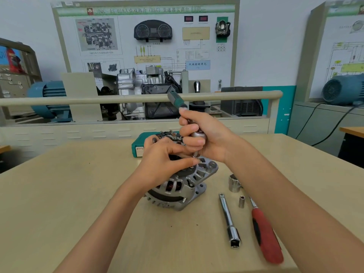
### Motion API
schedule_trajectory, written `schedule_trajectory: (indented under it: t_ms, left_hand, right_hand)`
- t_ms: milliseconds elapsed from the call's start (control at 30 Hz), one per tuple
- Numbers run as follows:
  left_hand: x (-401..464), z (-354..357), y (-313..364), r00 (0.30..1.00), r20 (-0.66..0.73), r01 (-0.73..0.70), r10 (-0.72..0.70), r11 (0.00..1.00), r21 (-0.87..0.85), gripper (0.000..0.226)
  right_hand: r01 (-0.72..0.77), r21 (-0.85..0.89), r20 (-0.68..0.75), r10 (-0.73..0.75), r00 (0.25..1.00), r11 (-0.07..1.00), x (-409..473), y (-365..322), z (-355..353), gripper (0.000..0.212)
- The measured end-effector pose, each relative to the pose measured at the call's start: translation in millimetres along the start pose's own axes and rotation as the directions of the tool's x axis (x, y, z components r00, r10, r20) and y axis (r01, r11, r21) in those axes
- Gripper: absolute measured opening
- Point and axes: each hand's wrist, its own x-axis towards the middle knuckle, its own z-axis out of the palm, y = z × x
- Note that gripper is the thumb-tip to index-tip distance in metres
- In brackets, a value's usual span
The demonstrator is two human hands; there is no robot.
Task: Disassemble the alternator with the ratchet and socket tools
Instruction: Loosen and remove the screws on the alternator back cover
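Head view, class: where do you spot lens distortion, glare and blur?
Head view: the wide-angle lens bows the rail and stretches the forearms; glare streaks the extension bar and large socket; the ratchet in the right hand and the red handle look soft.

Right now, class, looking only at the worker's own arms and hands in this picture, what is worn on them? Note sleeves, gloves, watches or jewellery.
Nothing shows on either. The left hand and right hand are bare, without gloves, and no rings can be seen on the fingers in view. Both forearms are uncovered to the bottom edge of the picture: no sleeve, watch, bracelet or strap shows at either wrist.
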Motion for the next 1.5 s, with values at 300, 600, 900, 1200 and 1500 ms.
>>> schedule_trajectory:
  t_ms: [300,600,900,1200,1500]
  left_hand:
    - [0.0,2.3,2.9,1.000,-0.017,-0.020,0.021,0.999,0.029,0.008]
    - [0.9,1.6,2.1,1.000,-0.025,0.007,-0.006,0.999,0.047,0.026]
    - [-0.3,1.7,5.5,1.000,-0.028,0.002,-0.001,0.999,0.045,0.015]
    - [1.2,3.5,2.2,0.999,-0.035,0.027,-0.025,0.998,0.050,0.012]
    - [0.8,4.0,4.6,0.999,-0.043,-0.008,0.010,0.998,0.057,0.010]
  right_hand:
    - [0.417,0.317,-0.553,-0.191,0.811,0.852,-3.3,22.9,9.0,0.033]
    - [0.047,0.095,-0.126,-0.035,0.991,0.994,-1.7,2.6,3.5,0.037]
    - [0.486,0.268,-0.561,-0.275,0.781,0.832,-4.7,29.6,16.4,0.030]
    - [0.122,0.130,-0.207,-0.093,0.974,0.984,2.0,8.4,10.4,0.033]
    - [0.391,0.214,-0.511,-0.238,0.826,0.895,1.4,23.0,17.4,0.031]
